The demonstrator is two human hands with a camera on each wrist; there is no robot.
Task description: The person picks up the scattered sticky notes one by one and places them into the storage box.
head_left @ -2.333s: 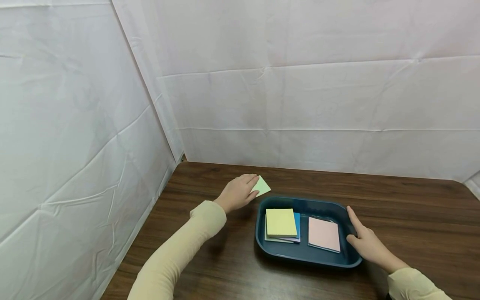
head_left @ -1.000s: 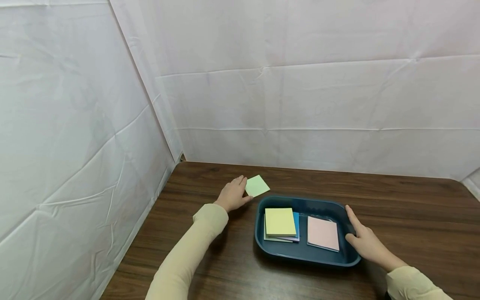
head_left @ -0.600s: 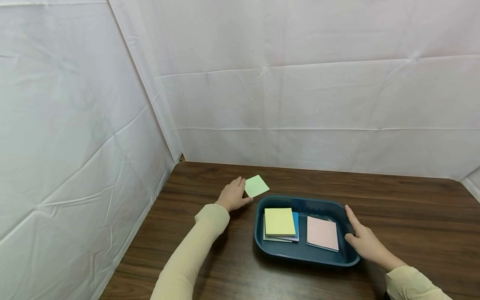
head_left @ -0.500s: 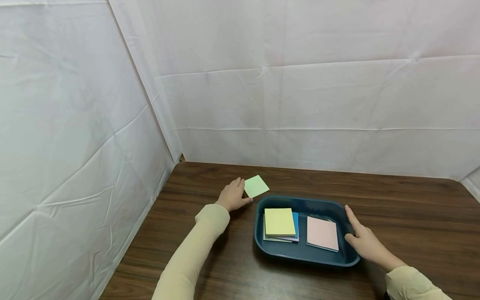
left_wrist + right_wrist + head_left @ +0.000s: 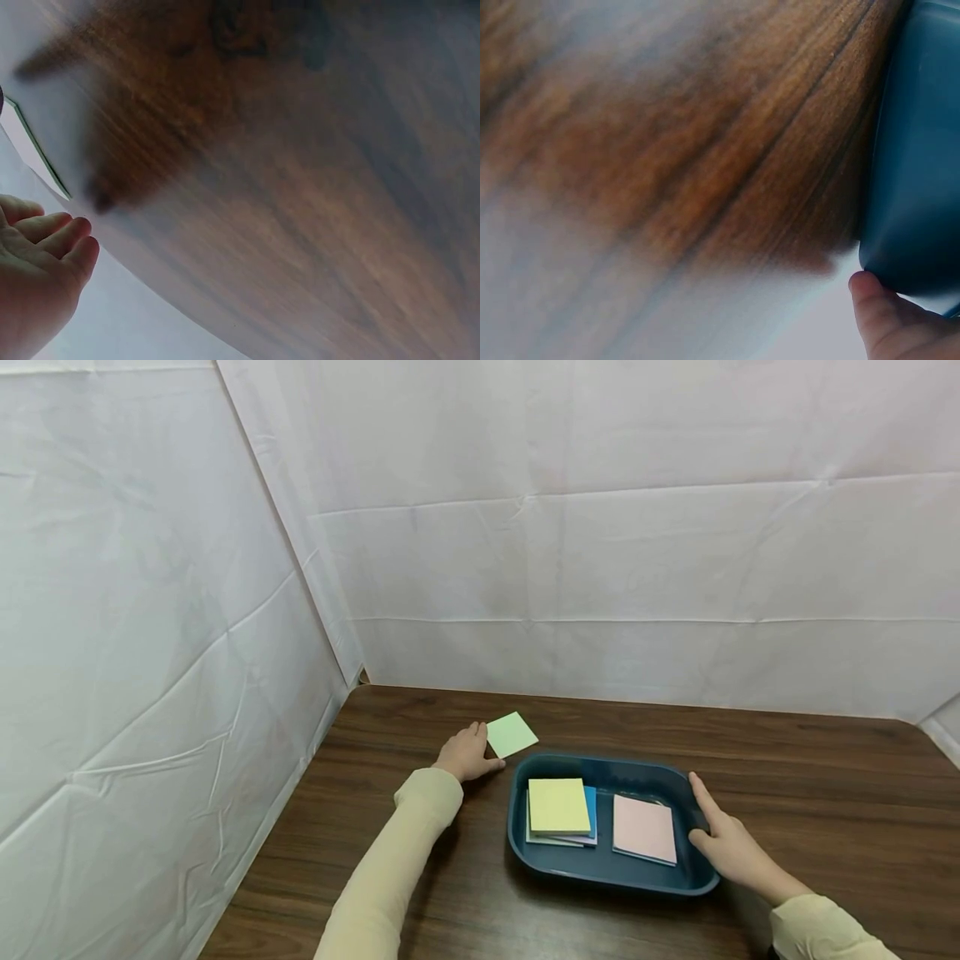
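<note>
Head view: green note (image 5: 512, 734) lies just beside relaxed, empty left-hand grip (image 5: 466, 754)

Under the yellow pad (image 5: 558, 805), only slivers of a blue pad (image 5: 593, 811) and paler sheets showing, their number too small to count. In the left wrist view, just a few fingertips (image 5: 69, 238) of the left hand (image 5: 34, 281) inside the frame, the rest cut off, tabletop (image 5: 300, 187) smeared with blur. In the right wrist view, one fingertip (image 5: 877, 307) against the tray (image 5: 919, 150), rim and contents cropped, wood blurred.
</note>
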